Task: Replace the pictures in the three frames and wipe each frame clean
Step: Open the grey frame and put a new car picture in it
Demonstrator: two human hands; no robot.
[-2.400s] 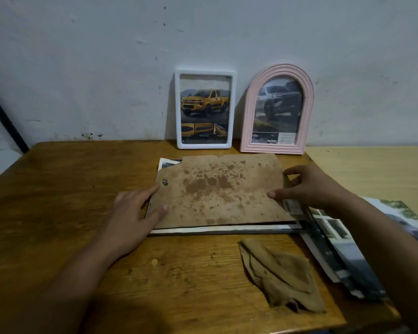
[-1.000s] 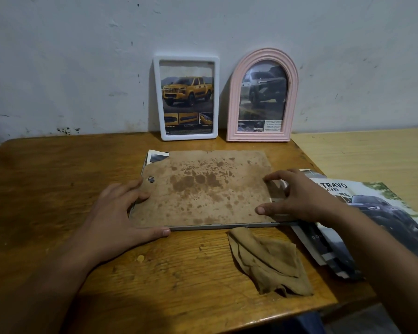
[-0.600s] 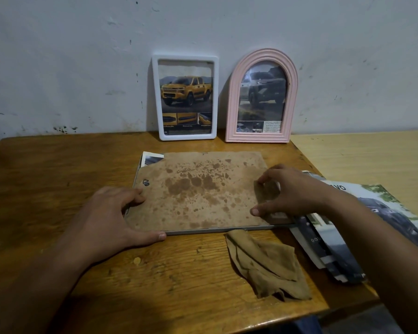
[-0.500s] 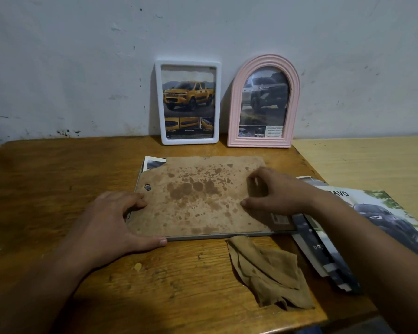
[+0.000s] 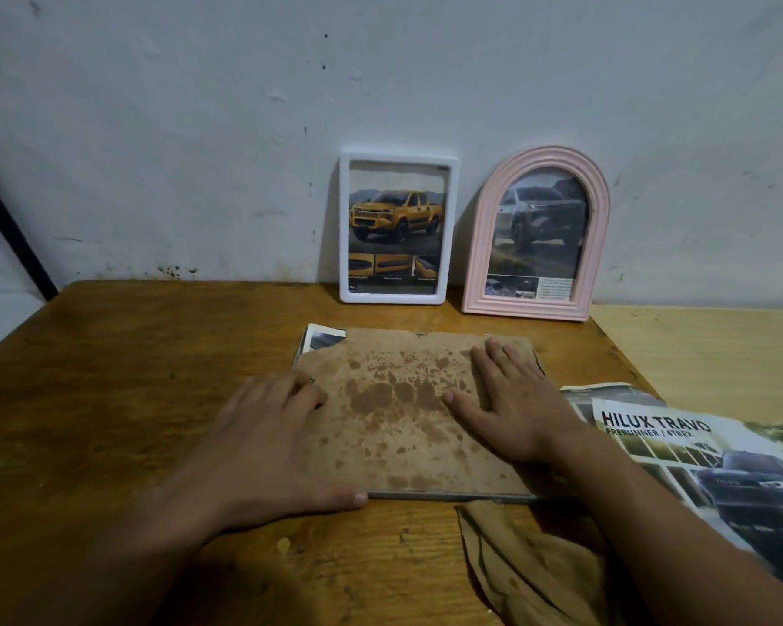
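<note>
A third frame lies face down in the middle of the wooden table, its stained brown backing board [image 5: 403, 417] up and a picture corner [image 5: 324, 340] sticking out at its far left. My left hand [image 5: 267, 440] rests over the board's left edge, fingers curled at the side and thumb along the near edge. My right hand [image 5: 511, 399] lies flat on the board's right part with straight fingers. A white rectangular frame [image 5: 398, 225] with a yellow truck picture and a pink arched frame [image 5: 536, 234] with a grey truck picture lean on the wall.
A crumpled brown cloth [image 5: 530, 567] lies at the near edge of the wooden table [image 5: 123, 399]. Car brochure pages [image 5: 697, 463] are spread at the right, partly over a lighter tabletop [image 5: 706, 354]. A dark cable [image 5: 14, 228] runs down the wall at left.
My right hand has moved from the board's right edge onto its top and flattened out. My left hand has stayed at the left edge.
</note>
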